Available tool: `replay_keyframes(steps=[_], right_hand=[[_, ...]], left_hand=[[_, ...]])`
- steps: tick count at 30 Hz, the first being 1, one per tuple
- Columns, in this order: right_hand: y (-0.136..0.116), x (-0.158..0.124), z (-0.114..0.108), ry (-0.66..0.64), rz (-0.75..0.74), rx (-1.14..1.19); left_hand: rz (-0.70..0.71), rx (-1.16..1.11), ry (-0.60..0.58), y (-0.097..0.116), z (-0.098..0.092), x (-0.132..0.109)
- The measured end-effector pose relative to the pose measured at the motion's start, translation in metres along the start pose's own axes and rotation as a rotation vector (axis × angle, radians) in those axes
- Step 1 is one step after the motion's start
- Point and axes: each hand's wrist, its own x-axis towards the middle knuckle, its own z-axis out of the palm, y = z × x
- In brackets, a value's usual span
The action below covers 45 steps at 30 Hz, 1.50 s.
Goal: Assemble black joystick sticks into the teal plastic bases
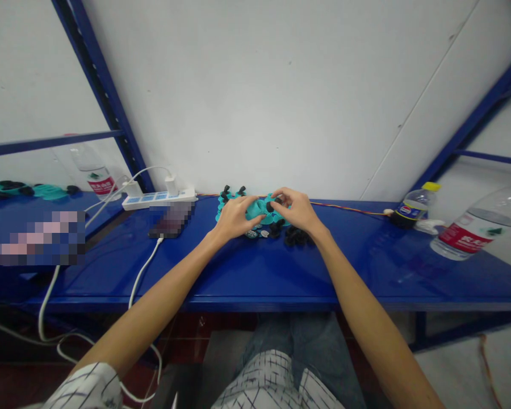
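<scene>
The left hand (234,218) and the right hand (293,211) hold a soft, bumpy teal thing with little black knobs (256,209), fingers curled and gripping it. It lies on a shiny blue metal shelf (366,272), just beside a small heap of black lumps (297,236).

A power strip (158,200) is placed at eleven o'clock on a blue metal bench (366,272), with a white charger (171,185) plugged into it. A blurred phone (171,220) is laid just below, and a white cable (142,281) is run over the edge. A Pepsi bottle (413,207) and a water bottle (479,218) are set at two o'clock.
</scene>
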Motion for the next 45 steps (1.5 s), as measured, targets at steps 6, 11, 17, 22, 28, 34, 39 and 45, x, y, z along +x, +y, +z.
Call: replay_keyframes(steps=[6,11,17,22,28,34,39,45], right_hand=[[0.009,-0.002,-0.022,-0.199,0.136,-0.030],[0.017,-0.003,-0.029,-0.325,0.165,-0.051],[0.020,-0.002,-0.035,-0.293,0.170,-0.021],[0.036,-0.005,-0.058,-0.039,0.378,-0.291],[0.075,-0.017,-0.081,0.092,0.777,-0.614],[0.095,-0.021,-0.075,-0.237,0.849,-0.475],[0.093,-0.021,-0.069,-0.310,0.824,-0.397],[0.090,-0.023,-0.076,-0.226,0.919,-0.520]], left_hand=[[-0.032,0.029,0.057,-0.004,-0.002,0.001],[-0.024,0.039,0.055,-0.004,0.000,0.001],[-0.022,0.040,0.043,-0.003,0.001,0.001],[-0.023,0.050,0.034,-0.003,0.001,0.001],[-0.014,0.068,0.022,-0.004,0.003,0.000],[-0.007,0.059,0.013,-0.004,0.004,0.000],[0.009,0.045,0.020,-0.005,0.005,0.000],[0.011,0.044,0.031,-0.003,0.003,0.000]])
